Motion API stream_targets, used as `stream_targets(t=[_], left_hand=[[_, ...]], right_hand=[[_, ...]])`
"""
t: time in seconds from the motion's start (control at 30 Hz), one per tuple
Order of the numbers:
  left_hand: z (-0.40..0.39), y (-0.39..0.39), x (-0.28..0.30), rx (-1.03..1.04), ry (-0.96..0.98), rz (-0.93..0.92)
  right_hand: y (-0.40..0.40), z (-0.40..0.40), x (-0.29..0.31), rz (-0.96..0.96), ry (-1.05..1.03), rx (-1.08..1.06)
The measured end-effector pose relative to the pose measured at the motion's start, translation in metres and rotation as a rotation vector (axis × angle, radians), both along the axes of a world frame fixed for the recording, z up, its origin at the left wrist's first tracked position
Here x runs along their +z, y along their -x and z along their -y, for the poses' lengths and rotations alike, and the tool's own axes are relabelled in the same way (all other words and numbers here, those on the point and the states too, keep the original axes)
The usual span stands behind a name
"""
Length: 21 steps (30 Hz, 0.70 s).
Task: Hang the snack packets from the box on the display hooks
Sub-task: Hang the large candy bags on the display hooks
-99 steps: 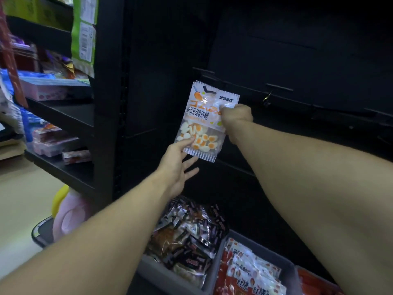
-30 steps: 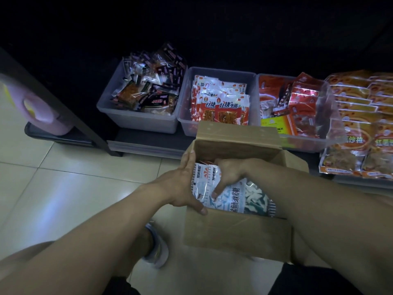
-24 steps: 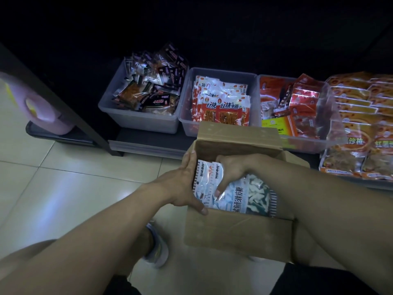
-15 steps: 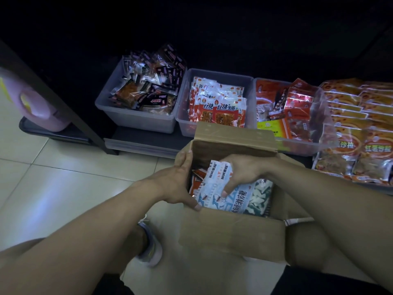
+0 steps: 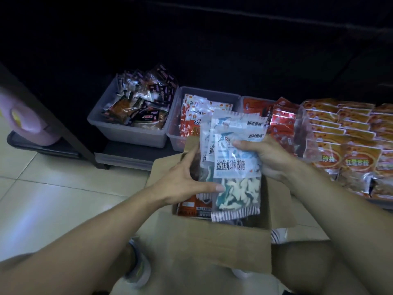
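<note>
A stack of pale blue shark-candy packets (image 5: 235, 165) stands upright above the open cardboard box (image 5: 204, 241) on the floor. My right hand (image 5: 265, 157) grips the stack from the right, thumb across the front packet near its top. My left hand (image 5: 187, 179) holds the stack's left side, thumb pressed on the front lower down. More packets, one orange (image 5: 189, 206), lie inside the box. The display hooks are out of view.
Behind the box a low black shelf carries three grey bins: dark mixed packets (image 5: 138, 107), red-and-white packets (image 5: 191, 120) and red packets (image 5: 282, 122). Orange snack bags (image 5: 348, 145) are stacked at the right. A pink object (image 5: 27, 122) sits at the left. Tiled floor lies to the left.
Both hands have lifted the blue packets up out of the box. The left hand left the box's rim and took hold of the stack's left side.
</note>
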State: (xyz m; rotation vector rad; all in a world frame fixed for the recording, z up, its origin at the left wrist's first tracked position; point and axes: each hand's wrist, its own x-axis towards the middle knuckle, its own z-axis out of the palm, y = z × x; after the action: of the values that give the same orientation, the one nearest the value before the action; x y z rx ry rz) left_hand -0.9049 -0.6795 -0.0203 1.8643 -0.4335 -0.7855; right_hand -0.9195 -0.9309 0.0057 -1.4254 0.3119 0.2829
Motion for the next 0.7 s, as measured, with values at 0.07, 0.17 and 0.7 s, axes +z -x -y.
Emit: stream_targets(t=[0.07, 0.17, 0.7], left_hand=[[0.008, 0.005, -0.001, 0.041, 0.044, -0.048], [0.014, 0.006, -0.002, 0.178, 0.076, -0.066], [0.009, 0.007, 0.014, 0.305, 0.127, -0.235]], right_hand=[[-0.002, -0.005, -0.001, -0.068, -0.087, -0.056], [-0.002, -0.015, -0.005, -0.145, -0.153, -0.091], [-0.008, -0.045, -0.005, -0.228, -0.107, -0.053]])
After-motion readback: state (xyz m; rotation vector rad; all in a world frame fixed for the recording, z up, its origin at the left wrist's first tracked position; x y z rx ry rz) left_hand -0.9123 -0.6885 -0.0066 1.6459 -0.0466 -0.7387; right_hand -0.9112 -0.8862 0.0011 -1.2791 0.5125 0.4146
